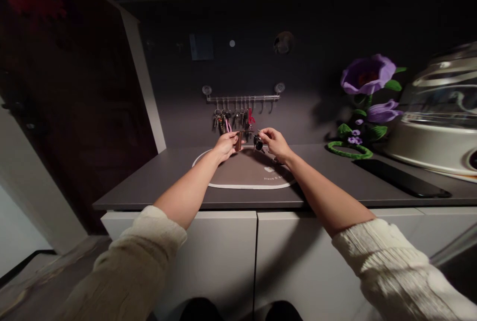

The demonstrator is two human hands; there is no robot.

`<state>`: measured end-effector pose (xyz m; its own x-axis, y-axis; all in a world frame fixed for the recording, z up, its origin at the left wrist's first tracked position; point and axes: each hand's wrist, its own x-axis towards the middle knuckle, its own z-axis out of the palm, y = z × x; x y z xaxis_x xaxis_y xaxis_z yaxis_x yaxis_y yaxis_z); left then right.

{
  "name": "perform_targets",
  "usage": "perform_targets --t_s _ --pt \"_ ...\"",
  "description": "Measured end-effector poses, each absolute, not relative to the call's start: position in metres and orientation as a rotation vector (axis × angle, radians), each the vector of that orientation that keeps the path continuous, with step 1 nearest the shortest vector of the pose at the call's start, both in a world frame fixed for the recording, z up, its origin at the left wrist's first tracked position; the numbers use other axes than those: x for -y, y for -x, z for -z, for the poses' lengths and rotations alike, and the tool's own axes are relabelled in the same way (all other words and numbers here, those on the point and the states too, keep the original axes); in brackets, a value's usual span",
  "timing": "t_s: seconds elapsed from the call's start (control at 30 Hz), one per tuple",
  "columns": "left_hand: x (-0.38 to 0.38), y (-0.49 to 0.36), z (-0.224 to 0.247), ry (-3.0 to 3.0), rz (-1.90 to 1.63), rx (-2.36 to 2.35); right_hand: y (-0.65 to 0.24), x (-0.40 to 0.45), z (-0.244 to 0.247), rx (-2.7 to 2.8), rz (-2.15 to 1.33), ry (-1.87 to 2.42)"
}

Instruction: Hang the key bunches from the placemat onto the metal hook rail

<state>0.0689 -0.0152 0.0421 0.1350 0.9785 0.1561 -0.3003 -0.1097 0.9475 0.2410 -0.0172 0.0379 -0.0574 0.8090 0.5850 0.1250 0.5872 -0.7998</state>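
Above a brown mat with a pale rim, my left hand is closed on a small brown item, which looks like a key holder. Close by on the right, my right hand pinches a bunch of keys with a dark round fob. A small gap lies between the hands. Behind them a clear hook rail is fixed to the dark wall, with several key bunches and a red strap hanging from it. Some hooks at its right end hold nothing.
A purple flower decoration with a green ring base stands on the right of the grey counter. A black phone lies before it, beside a cream appliance. White cabinet doors are below.
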Motion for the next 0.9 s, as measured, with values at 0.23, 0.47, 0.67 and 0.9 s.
perform_targets --t_s 0.23,0.47,0.67,0.9 --pt "0.015 -0.074 -0.031 -1.425 -1.188 -0.920 -0.245 0.017 -0.039 1.474 -0.714 0.769" --pt "0.015 -0.081 -0.019 -1.662 -1.090 -0.777 -0.243 0.022 -0.040 1.401 -0.808 0.778" --pt "0.016 -0.083 -0.016 -1.721 -1.038 -0.714 -0.242 0.026 -0.042 1.416 -0.835 0.773" --pt "0.017 -0.084 -0.021 -1.684 -1.108 -0.774 -0.243 0.027 -0.043 1.405 -0.813 0.829"
